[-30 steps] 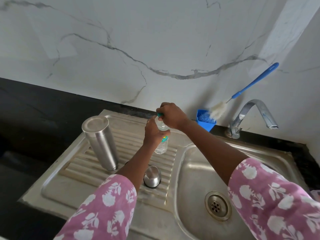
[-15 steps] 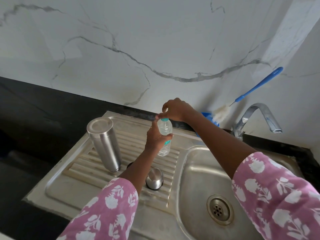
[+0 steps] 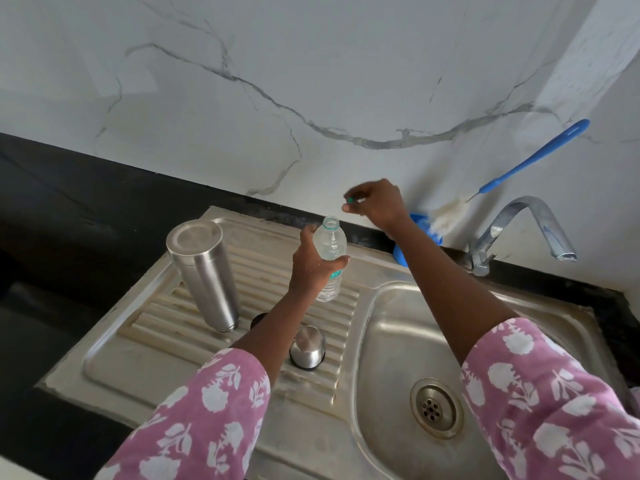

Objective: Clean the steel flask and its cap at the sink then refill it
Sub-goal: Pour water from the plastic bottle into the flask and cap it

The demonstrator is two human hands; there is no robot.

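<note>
The steel flask (image 3: 204, 275) stands upside down on the ribbed drainboard (image 3: 166, 313), left of my arms. Its steel cap (image 3: 307, 346) sits dome-up on the ribs near my left forearm. My left hand (image 3: 313, 266) grips a small clear plastic water bottle (image 3: 330, 258), upright and uncapped, just above the drainboard. My right hand (image 3: 375, 204) is raised above and right of the bottle's mouth, pinching the bottle's small green cap (image 3: 350, 200) in its fingertips.
The sink basin (image 3: 398, 341) with its drain (image 3: 435, 407) lies to the right. A chrome tap (image 3: 519, 226) stands at the back right. A blue bottle brush (image 3: 519, 168) leans on the marble wall from a blue holder (image 3: 420, 237). Black counter surrounds the sink.
My right hand twisted the green cap off the plastic bottle and lifted it up and to the right. The bottle's mouth now stands uncovered in my left hand.
</note>
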